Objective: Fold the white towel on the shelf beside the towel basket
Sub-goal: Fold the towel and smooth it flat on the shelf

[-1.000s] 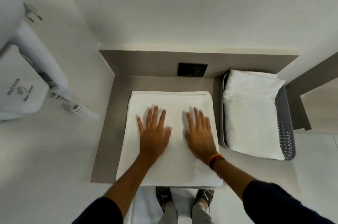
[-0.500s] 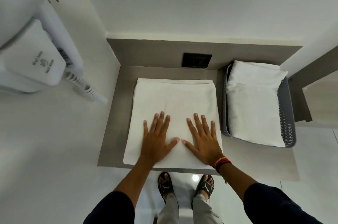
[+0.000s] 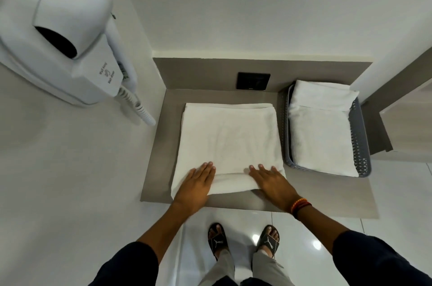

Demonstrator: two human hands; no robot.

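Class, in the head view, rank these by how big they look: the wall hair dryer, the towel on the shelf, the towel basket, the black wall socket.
1. hair dryer, though it is nearest the camera, so unsure
2. towel
3. basket
4. socket

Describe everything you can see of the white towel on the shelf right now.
The towel is white terry-looking cloth, folded into a flat, layered, roughly square stack on the grey shelf, just left of the basket. Stacked edges show along its far side. Its near edge bulges up slightly, where the left hand and right hand rest flat on it.
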